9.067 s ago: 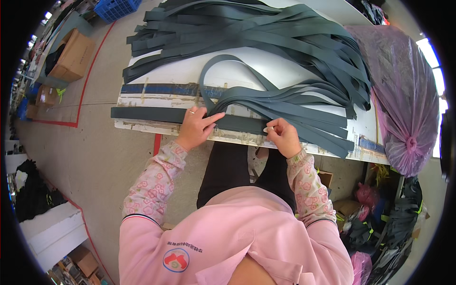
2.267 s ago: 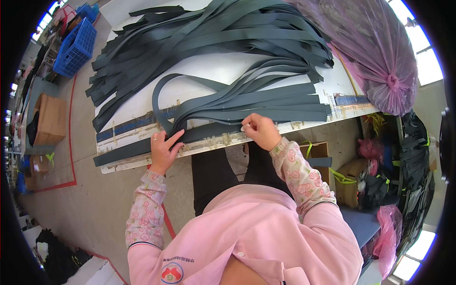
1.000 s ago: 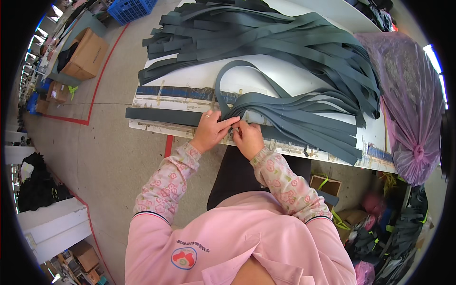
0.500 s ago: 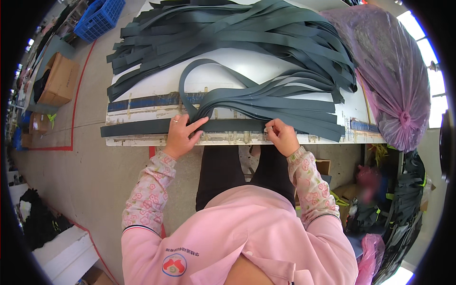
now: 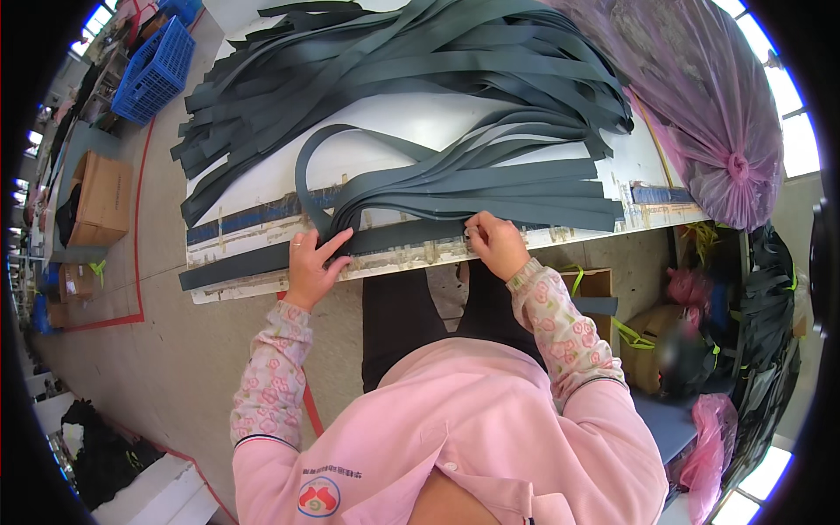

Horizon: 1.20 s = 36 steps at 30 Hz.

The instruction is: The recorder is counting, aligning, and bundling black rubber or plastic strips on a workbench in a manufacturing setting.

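Note:
A dark green flat strap (image 5: 236,264) lies stretched along the near edge of the white table. My left hand (image 5: 313,269) rests on it with fingers spread, beside the spot where several bunched straps (image 5: 499,182) gather and one loops upward. Further right along the same strap, my right hand (image 5: 499,247) is closed, thumb and forefinger pinching at its edge under the bunch. The exact grip of the right fingertips is partly hidden.
A large heap of similar straps (image 5: 411,61) covers the far part of the table (image 5: 306,254). At the right stands a big pinkish plastic bag (image 5: 700,114), tied in a knot. A blue crate (image 5: 153,70) and a cardboard box (image 5: 101,199) are at the left.
The view has turned, so the table edge now slopes up to the right. Both hands stay at about the same places on the strap, the left spread and the right pinched.

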{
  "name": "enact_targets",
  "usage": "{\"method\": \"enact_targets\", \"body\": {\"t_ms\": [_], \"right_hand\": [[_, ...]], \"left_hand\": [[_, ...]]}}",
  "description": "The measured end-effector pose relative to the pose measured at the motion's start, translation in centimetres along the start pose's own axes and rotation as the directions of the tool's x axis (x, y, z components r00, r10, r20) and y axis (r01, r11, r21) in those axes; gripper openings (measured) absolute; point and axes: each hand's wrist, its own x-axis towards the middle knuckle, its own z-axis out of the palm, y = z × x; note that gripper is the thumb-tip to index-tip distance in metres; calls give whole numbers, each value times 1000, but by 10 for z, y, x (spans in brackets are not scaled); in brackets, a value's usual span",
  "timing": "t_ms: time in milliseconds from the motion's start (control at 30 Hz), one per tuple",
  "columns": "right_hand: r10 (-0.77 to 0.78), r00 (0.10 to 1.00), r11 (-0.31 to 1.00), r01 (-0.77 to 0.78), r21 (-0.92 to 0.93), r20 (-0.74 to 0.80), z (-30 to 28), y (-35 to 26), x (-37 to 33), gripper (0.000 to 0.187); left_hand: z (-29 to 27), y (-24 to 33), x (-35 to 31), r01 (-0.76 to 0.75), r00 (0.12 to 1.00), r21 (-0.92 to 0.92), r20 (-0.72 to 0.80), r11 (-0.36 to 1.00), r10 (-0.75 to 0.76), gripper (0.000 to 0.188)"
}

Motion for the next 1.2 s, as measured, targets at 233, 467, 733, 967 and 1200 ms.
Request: {"method": "enact_targets", "body": {"t_ms": [233, 467, 733, 967, 1200], "right_hand": [[4, 1000, 999, -4, -35, 12, 6, 2, 0, 11], [-13, 1000, 999, 14, -38, 25, 3, 4, 0, 11], [104, 984, 976, -129, 174, 145, -7, 7, 3, 16], [131, 985, 925, -163, 342, 115, 0, 8, 1, 13], [-106, 904, 919, -70, 388, 413, 55, -40, 3, 26]], "left_hand": [[-1, 0, -1, -5, 1000, 22, -17, 1000, 5, 56], [1, 3, 1, -19, 999, 21, -30, 1000, 20, 55], [0, -1, -6, -10, 999, 59, -42, 998, 13, 51], [3, 0, 2, -6, 999, 44, -35, 999, 8, 44], [-10, -10, 41, -117, 992, 39, 43, 992, 115, 41]]}}
